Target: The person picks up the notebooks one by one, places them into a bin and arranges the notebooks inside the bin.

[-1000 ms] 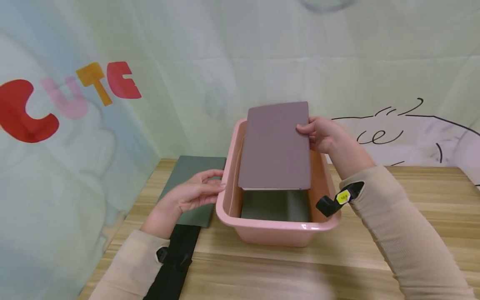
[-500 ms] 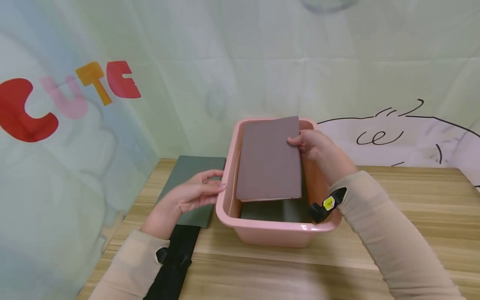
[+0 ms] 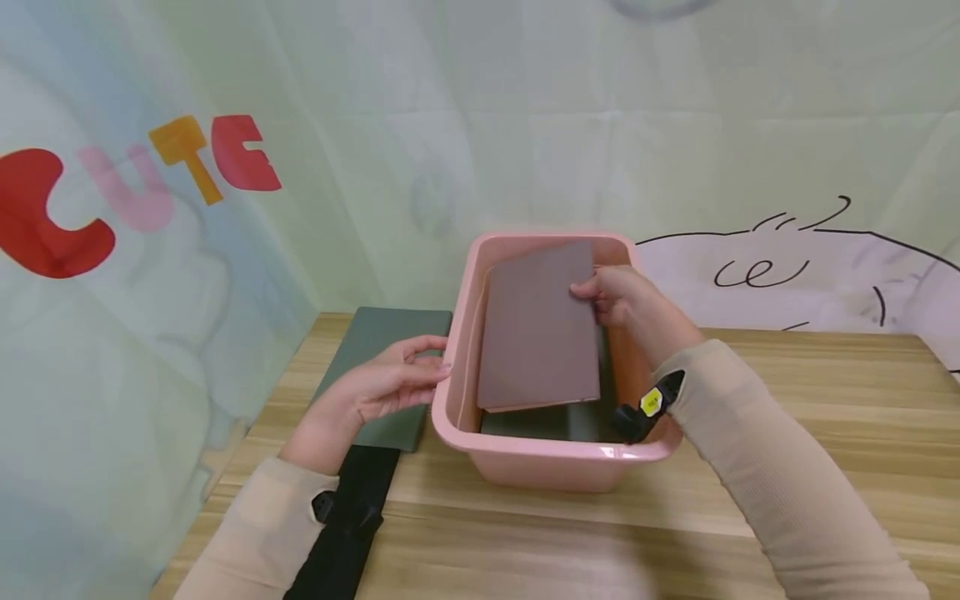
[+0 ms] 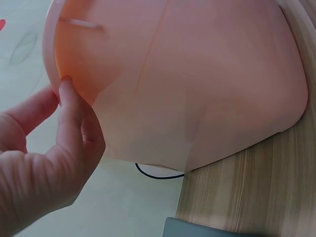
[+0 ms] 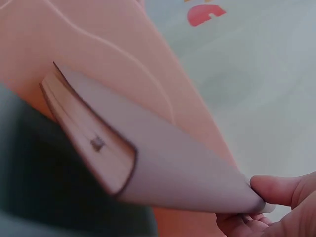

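A pink plastic basin [image 3: 555, 451] stands on the wooden table. My right hand [image 3: 628, 302] pinches the right edge of a mauve hardcover book [image 3: 536, 333], thumb on the cover, fingers beneath. The book is tilted inside the basin, its page edges [image 5: 96, 140] showing in the right wrist view. Below it, a dark green flat thing [image 3: 551, 423] covers the basin floor, partly hidden by the book. My left hand [image 3: 382, 385] grips the basin's left rim [image 4: 49, 54] between thumb and fingers.
Left of the basin lies a dark green book [image 3: 397, 329], partly behind my left hand. A black strip-like thing [image 3: 352, 533] runs from it toward the near edge, beside my left sleeve. A printed cloth [image 3: 465, 150] hangs behind and to the left of the table.
My right hand has lowered the mauve book deeper into the basin and shifted it a little left. My left hand stays on the rim.
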Tool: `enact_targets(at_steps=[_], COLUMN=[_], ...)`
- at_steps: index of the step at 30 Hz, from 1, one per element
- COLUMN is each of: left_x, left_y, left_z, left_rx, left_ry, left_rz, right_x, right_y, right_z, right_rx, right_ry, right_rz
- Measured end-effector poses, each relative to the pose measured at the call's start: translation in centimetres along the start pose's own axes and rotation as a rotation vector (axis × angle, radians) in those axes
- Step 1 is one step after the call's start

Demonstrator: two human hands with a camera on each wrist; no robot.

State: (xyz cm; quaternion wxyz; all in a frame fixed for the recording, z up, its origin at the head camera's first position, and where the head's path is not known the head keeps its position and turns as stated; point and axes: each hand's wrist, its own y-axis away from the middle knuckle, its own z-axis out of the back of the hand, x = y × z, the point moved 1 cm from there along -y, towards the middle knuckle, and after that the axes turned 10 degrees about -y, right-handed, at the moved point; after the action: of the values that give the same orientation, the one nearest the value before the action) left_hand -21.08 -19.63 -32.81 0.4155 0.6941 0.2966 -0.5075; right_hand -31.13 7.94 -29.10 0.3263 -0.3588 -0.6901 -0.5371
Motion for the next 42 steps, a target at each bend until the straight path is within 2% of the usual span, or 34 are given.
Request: enact_targets(at_steps=[9, 13, 18, 27, 34, 42], left_x=[0.0, 0.0, 0.1, -0.1, 0.0, 0.3], left_y=[-0.1, -0.2, -0.1, 0.0, 0.0, 0.0], left_z=[-0.3, 0.0, 0.1, 0.0, 0.1, 0.1], left_rx=[0.002, -0.001, -0.002, 0.003, 0.014, 0.004], left_ry=[0.012, 0.004, 0.007, 0.009, 0.026, 0.031], left_rz=[0.022, 0.011, 0.004, 0.009, -0.001, 0.006], right_x=[0.0, -0.3, -1.1, -1.7, -1.4, -1.6], right_y=[-1.4, -1.7, -2.0, -1.8, -1.4, -1.0], right_z=[-0.1, -0.5, -0.7, -0.4, -0.1, 0.2], right_rx=[-0.018, -0.006, -0.029, -0.049, -0.025, -0.008], right_ry=[-0.001, -0.006, 0.091, 0.244, 0.410, 0.506], right_rz=[-0.042, -0.037, -0.020, -0.042, -0.021, -0.013])
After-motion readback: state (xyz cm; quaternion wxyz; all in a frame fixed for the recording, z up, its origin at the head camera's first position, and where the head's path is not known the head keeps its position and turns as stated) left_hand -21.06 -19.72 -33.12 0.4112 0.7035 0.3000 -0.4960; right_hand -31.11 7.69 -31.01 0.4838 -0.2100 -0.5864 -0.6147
